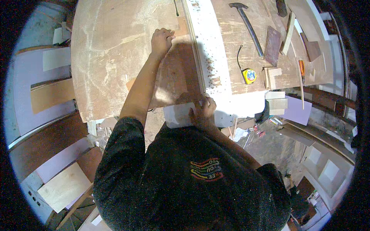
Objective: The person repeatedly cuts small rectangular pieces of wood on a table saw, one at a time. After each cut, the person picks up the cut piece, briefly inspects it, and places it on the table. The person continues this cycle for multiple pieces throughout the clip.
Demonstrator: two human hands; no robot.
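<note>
Black T-shirt (173,192) up front, left hand (162,40) curled, right hand (204,113) thumb-out by the white board (210,50), any pinch unclear, apparently lining up, next move wanting steadiness!

The shirt (173,192) was black and loose, with short sleeves (122,144) and a wavy, multicoloured print (207,169) of stripes and lettering; left hand (162,41) and right hand (204,113) were bare.
</note>
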